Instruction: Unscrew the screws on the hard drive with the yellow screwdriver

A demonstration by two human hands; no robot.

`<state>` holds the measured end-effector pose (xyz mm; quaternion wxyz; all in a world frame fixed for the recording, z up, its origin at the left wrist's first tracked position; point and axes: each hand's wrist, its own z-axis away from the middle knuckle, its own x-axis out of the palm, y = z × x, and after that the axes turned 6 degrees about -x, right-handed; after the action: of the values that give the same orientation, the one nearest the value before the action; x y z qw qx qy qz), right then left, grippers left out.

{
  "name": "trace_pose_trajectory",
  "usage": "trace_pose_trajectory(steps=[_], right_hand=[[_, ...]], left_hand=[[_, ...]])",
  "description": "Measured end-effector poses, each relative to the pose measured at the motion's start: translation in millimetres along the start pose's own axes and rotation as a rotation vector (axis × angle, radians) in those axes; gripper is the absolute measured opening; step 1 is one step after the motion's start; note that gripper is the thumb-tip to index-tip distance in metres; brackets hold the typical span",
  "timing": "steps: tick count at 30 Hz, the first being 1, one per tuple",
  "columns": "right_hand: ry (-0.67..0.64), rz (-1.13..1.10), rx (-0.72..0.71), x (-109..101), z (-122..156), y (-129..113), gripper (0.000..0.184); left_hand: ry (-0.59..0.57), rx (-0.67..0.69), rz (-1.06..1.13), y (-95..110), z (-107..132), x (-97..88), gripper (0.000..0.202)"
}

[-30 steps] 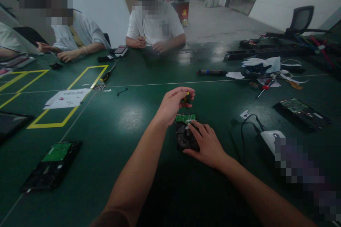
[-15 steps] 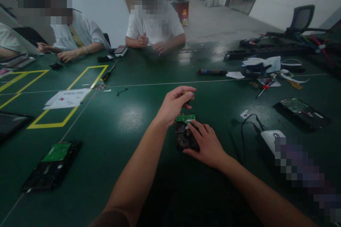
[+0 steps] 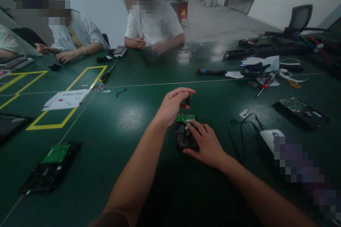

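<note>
In front of me a hard drive [image 3: 183, 140] lies flat on the green table, its dark metal face and green circuit board [image 3: 185, 117] showing. My right hand [image 3: 209, 142] steadies it from the right, fingertips across its top and thumb along the near edge. Just above the circuit board, my left hand [image 3: 174, 104] is closed in a pinch around a small dark handle-like thing [image 3: 188, 100]. Its lower end is too unclear to make out, so I cannot tell its exact kind or whether it touches the board.
Other hard drives lie at left [image 3: 50, 166] and right [image 3: 301, 111]. A white power strip [image 3: 273, 138] with its cable is near my right arm. Farther off are a red screwdriver [image 3: 263, 87], a yellow-black screwdriver [image 3: 105, 76] and a paper sheet [image 3: 65, 100]. People sit across the table.
The fingers of my left hand have turned slightly, so more of the dark thing shows between them. My right hand stays on the hard drive.
</note>
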<state>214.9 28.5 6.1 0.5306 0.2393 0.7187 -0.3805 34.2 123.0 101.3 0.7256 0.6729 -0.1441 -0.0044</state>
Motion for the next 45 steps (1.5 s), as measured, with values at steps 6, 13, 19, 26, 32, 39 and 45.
trace_pose_trajectory(steps=[6, 13, 19, 26, 32, 39, 45], right_hand=[[0.002, 0.006, 0.007, -0.9, -0.1, -0.3, 0.087], [0.01, 0.005, -0.004, -0.2, 0.5, -0.1, 0.087], [0.01, 0.0, -0.005, -1.5, 0.0, -0.3, 0.088], [-0.004, 0.001, 0.007, -1.8, 0.4, -0.9, 0.087], [-0.006, 0.005, 0.013, -0.9, 0.7, -0.6, 0.087], [-0.007, 0.011, 0.011, -1.1, 0.4, -0.7, 0.087], [-0.007, 0.005, 0.005, -0.9, 0.0, -0.4, 0.086]], left_hand=[[-0.022, -0.009, 0.101, 0.4, -0.1, 1.1, 0.015], [0.035, 0.041, -0.066, -4.0, -1.9, -0.5, 0.014], [-0.017, 0.032, -0.077, -3.8, -0.4, -1.0, 0.017], [-0.006, -0.051, 0.093, 0.2, 1.0, 1.7, 0.013], [-0.015, -0.013, -0.017, -0.9, 0.1, -1.9, 0.012], [-0.025, -0.015, 0.015, -0.2, -0.8, -3.2, 0.016], [-0.052, -0.011, 0.146, -1.3, -2.2, 0.0, 0.011]])
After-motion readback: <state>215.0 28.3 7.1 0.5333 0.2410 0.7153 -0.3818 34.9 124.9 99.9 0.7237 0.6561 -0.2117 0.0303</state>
